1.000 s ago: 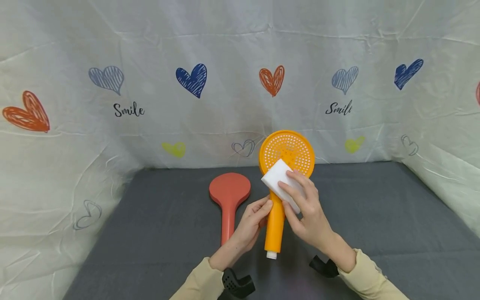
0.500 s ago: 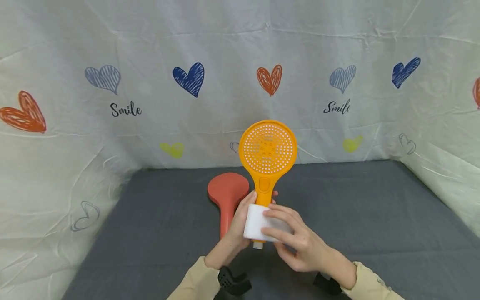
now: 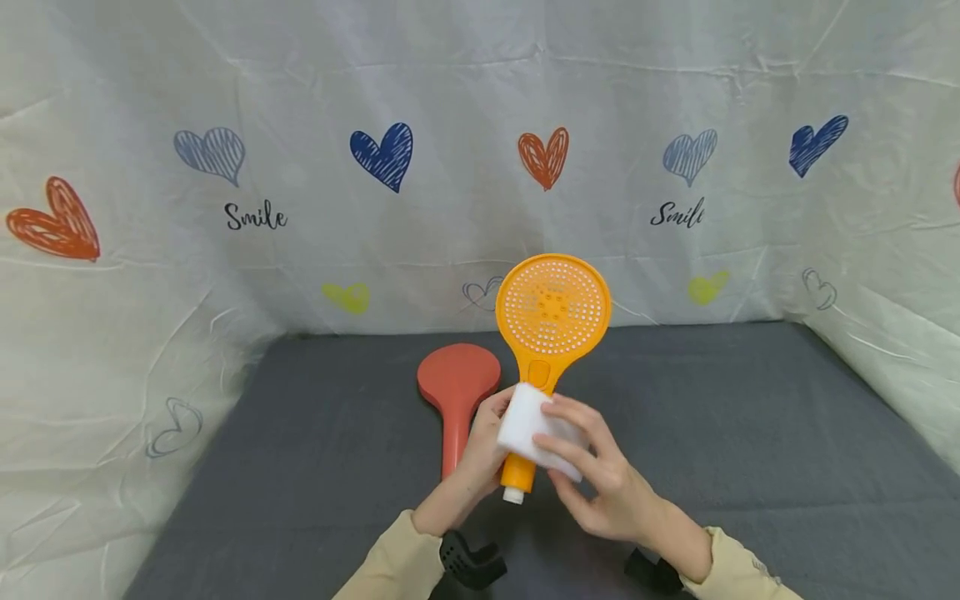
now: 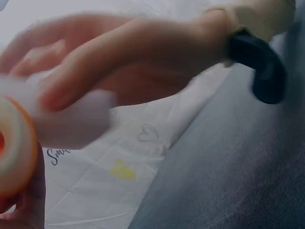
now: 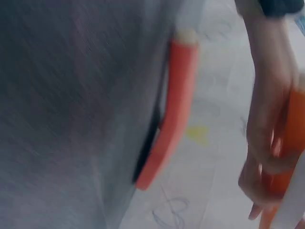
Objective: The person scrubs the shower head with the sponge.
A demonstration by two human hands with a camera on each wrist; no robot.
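A yellow-orange shower head [image 3: 553, 304] is held up with its perforated face toward me and its white-tipped handle end down. My left hand [image 3: 480, 450] grips the handle from the left, its fingers partly hidden behind. Over the front of the handle lies a white sponge block [image 3: 528, 429], pinched by my right hand [image 3: 600, 467] between thumb and spread fingers. The left wrist view shows the sponge [image 4: 81, 119] blurred beside the round handle end [image 4: 21, 152]. In the right wrist view, the left hand [image 5: 267, 119] wraps the orange handle [image 5: 295, 124].
A red shower head [image 3: 459, 375] lies on the dark grey table [image 3: 337, 458], left of my hands, its handle partly behind my left hand. White sheeting [image 3: 450, 83] with printed hearts encloses the back and sides. A black wrist mount [image 3: 472, 562] hangs under the left wrist.
The sponge has gone from the perforated head down to the low handle, then slightly up again, now tilted. The shower head shifted left and up, then back a little right and down.
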